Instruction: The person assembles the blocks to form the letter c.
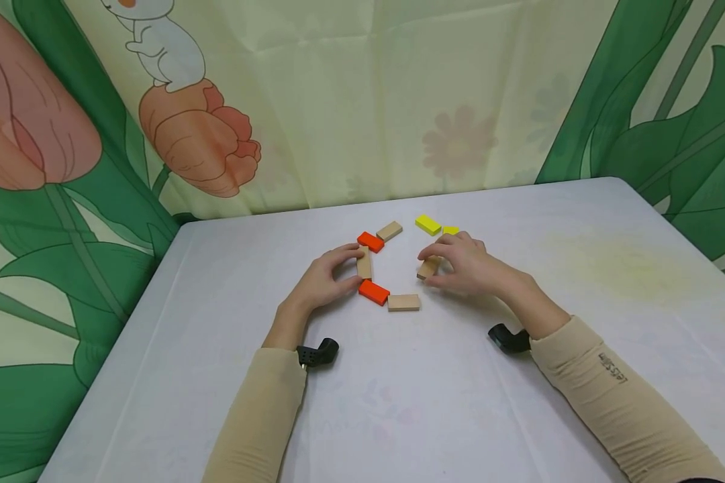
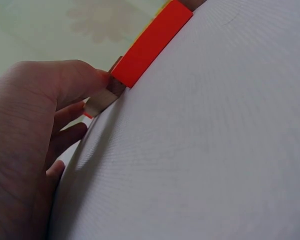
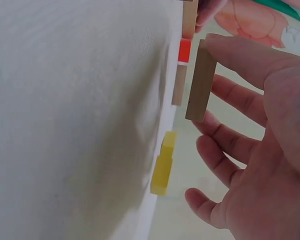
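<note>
In the head view, small flat blocks lie on a white-covered table in a broken ring. My left hand point(image 1: 323, 276) is at its left side, thumb and index finger pinching the two ends of a plain wooden block point(image 1: 364, 263). Red blocks point(image 1: 374, 292) lie at both ends of that block. My right hand point(image 1: 468, 265) pinches another plain wooden block point(image 3: 202, 82) between thumb and fingers. The right wrist view shows this block raised off the cloth. Two yellow blocks point(image 1: 427, 225) lie beyond the right hand, one partly hidden by it.
One plain wooden block point(image 1: 403, 303) lies at the near side of the ring, another wooden block point(image 1: 389, 231) at the far side. The white tablecloth point(image 1: 393, 402) spreads around them. Behind the table hangs a printed curtain point(image 1: 338, 100).
</note>
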The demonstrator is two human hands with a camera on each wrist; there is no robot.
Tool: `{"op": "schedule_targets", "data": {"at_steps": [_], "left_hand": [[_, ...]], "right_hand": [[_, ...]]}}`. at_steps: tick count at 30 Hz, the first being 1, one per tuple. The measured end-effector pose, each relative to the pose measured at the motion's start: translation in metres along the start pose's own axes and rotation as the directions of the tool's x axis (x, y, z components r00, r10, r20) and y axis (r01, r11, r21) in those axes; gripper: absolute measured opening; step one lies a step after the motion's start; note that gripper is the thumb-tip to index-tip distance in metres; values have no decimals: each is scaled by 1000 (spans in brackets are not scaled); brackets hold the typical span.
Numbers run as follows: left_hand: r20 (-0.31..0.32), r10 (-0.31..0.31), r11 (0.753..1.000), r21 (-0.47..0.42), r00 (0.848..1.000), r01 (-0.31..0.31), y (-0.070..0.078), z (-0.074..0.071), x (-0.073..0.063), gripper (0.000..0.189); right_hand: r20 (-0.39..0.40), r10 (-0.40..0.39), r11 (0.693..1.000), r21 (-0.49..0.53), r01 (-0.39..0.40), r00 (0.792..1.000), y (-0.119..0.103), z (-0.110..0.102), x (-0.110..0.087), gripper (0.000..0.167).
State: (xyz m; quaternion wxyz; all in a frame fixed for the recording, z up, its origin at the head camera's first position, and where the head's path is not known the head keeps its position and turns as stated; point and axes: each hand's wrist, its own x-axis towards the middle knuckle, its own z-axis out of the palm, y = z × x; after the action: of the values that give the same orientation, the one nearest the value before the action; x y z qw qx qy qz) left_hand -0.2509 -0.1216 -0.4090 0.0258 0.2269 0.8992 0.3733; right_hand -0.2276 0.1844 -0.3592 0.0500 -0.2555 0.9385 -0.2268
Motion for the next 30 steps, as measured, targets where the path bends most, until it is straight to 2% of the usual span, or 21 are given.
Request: {"op": "schedule_targets", "data": {"at_steps": [5, 15, 24, 30], "left_hand": [[-4, 6, 1000, -1, 1000, -6, -1, 0, 0, 50], [-5, 21, 1000, -13, 1000, -21, -4, -1, -3, 52], [1, 9, 1000, -5, 1000, -9, -3, 0, -2, 52], [-7, 27, 1000, 0, 1000, -27, -3, 0, -1, 53]], "right_hand": [[-31, -28, 1000, -1, 28, 999, 0, 0, -5, 39], [-40, -33, 999, -21, 32, 999, 0, 5, -11, 38], [-78, -65, 998, -9, 64, 995, -4, 6, -20, 40], [-92, -71, 998, -7, 70, 993, -6, 6, -24, 42]]}}
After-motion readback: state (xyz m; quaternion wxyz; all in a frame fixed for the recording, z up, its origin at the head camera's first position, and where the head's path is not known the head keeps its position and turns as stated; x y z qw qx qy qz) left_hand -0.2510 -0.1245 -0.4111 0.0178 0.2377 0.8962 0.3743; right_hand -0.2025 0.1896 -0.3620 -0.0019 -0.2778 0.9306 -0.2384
